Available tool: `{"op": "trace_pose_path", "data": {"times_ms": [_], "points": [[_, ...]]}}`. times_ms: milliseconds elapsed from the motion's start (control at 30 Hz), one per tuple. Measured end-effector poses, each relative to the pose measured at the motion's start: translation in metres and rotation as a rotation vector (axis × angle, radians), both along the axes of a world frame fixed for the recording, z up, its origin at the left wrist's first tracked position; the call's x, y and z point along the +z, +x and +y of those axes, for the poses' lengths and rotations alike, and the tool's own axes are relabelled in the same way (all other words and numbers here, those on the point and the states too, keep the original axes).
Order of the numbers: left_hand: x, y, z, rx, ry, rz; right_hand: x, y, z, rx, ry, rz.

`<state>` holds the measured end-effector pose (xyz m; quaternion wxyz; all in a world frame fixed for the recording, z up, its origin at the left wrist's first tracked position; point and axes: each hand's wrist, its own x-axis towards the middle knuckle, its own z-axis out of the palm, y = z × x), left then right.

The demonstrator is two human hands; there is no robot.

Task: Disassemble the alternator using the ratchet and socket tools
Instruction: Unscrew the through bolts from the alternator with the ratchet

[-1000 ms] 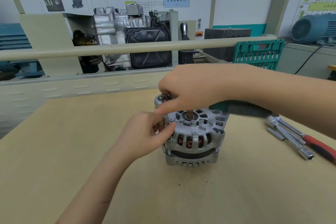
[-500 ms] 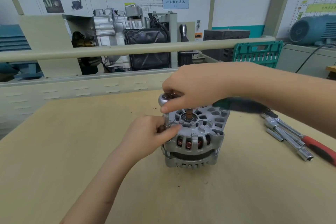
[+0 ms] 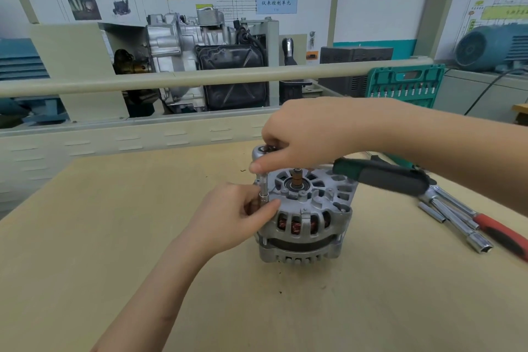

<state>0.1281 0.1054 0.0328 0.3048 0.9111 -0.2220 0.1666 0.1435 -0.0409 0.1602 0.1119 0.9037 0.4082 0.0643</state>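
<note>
As the ratchet (image 3: 371, 177) is rising off the alternator (image 3: 308, 217), a long through-bolt is coming out; right hand (image 3: 308, 134) gripping its head, left hand (image 3: 228, 217) fingers pinching the socket (image 3: 263, 190).

"仪表控制单元" on blue wall label (image 3: 276, 4)

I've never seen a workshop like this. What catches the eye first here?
The silver alternator stands mid-table. The right hand grips the head of a green-handled ratchet above it, while the left hand pinches the socket at its left edge. Spare sockets lie to the right.
</note>
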Motion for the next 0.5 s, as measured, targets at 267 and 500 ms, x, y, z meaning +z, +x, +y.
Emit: {"op": "trace_pose_path", "data": {"times_ms": [267,500], "points": [[0.0063,-0.0008,0.003,-0.085,-0.056,-0.007,0.0057,0.0025,-0.0073,0.082,0.011,0.145],[0.0019,-0.0022,-0.0043,-0.011,-0.11,-0.096,-0.0017,0.0072,-0.0005,0.019,0.054,0.054]]}}
